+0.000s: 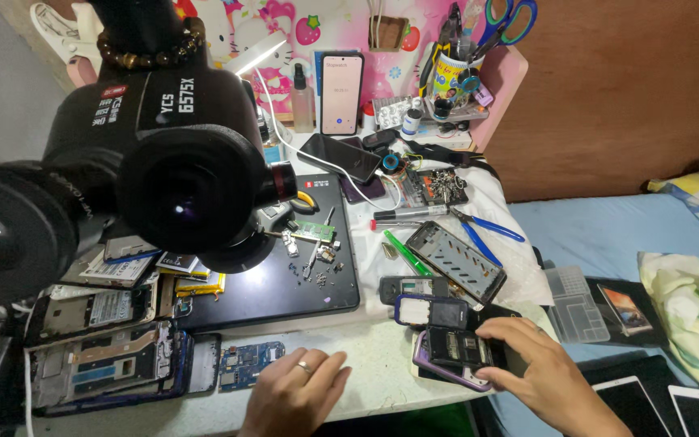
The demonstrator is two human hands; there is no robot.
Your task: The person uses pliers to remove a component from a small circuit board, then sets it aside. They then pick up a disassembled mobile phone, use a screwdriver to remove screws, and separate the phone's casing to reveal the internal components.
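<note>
left hand (294, 394) rests flat and open on the white table (374, 368), holding nothing | right hand (537, 366) pinches a small dark phone (456, 350) lying on a purple phone at the table's near edge | grip looks loose, hard to tell | hold the sides, press down gently

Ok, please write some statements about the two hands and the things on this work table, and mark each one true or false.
1. The right hand touches a small dark opened phone body at the table edge. True.
2. The left hand holds blue-handled pliers. False: it rests flat on the white table top; the blue-handled pliers lie apart, further back.
3. A ring is on a finger of the left hand. True.
4. The upright smartphone at the back has a dark screen. False: its screen is lit white.
5. A blue circuit board lies just beyond the left hand. True.
</note>
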